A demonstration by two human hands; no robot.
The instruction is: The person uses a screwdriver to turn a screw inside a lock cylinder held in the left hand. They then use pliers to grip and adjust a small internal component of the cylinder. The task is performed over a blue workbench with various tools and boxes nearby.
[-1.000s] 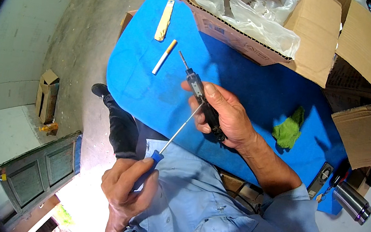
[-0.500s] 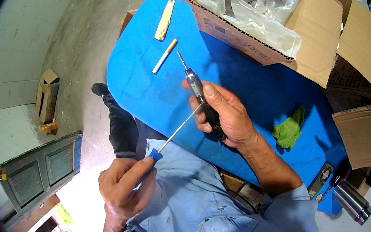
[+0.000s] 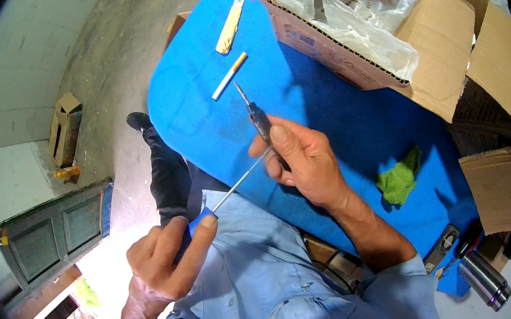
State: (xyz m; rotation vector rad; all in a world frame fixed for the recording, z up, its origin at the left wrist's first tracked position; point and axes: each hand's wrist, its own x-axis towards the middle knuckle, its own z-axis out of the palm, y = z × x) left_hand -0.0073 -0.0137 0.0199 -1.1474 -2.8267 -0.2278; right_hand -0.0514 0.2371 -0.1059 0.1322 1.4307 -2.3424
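My left hand [image 3: 164, 258], at the lower left, is closed around the blue handle of a screwdriver [image 3: 240, 182]. Its thin metal shaft slants up to the tool in my other hand; the tip is at or just behind that tool, and contact is unclear. My right hand [image 3: 310, 164] grips a slim dark pen-like tool [image 3: 260, 122] with a narrow metal bit pointing up and left. The fingers cover much of its body. Just beyond that bit, a cigarette [image 3: 230, 76] lies on the blue mat [image 3: 189, 121].
A flat pale-yellow strip [image 3: 229, 25] rests farther back on the mat. A cardboard box [image 3: 341, 57] lined with clear plastic takes up the far side, with more open cartons [image 3: 494, 180] at right. A green cloth [image 3: 398, 178] and a metal cylinder [image 3: 484, 278] are also at right.
The dark tool has turned in my right hand, showing less of its body, and its bit has shifted down and left. My left hand has drawn slightly down and left with the screwdriver.
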